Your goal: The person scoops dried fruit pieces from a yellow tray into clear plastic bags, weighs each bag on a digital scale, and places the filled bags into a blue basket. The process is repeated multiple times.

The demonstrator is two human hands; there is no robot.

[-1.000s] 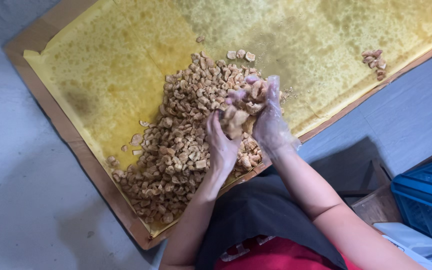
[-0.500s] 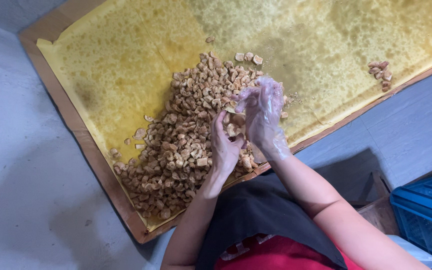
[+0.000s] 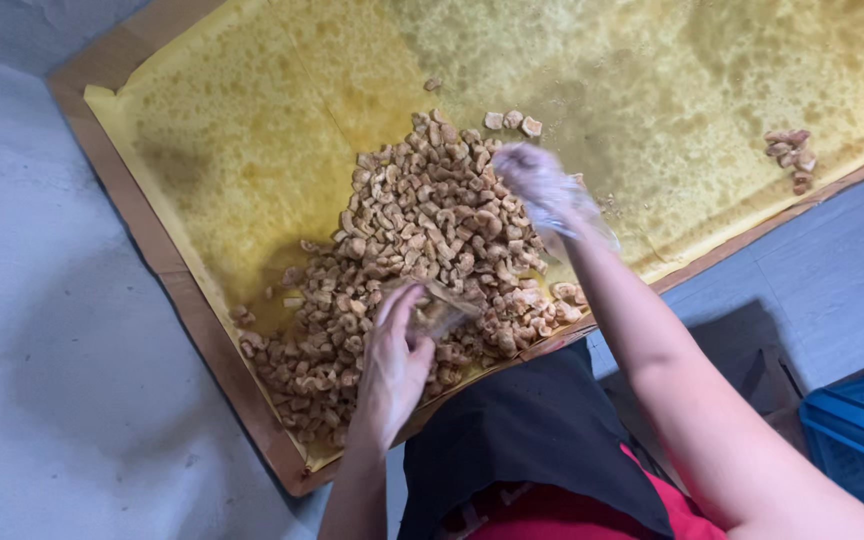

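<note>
Left grip point(image 3: 397, 365) loosely curled over the near side of the pile of fried pieces point(image 3: 422, 240), blurred, hold not clear. Right grip point(image 3: 544, 190) in thin clear glove, also blurred, resting at pile's far right; closure impossible to tell. Pile on yellow oily paper point(image 3: 252, 130) in wooden tray point(image 3: 142, 235), edges cut off.

Pale tan, golden-brown curled fried snack pieces point(image 3: 422, 250) lie heaped on mustard-yellow, oil-blotched absorbent paper point(image 3: 252, 160), which is darker and mottled beside the heap. A brown wooden tray rim point(image 3: 152, 250) frames the paper; outside the rim, grey concrete floor point(image 3: 32, 350) and a blue plastic crate point(image 3: 862, 440).
</note>
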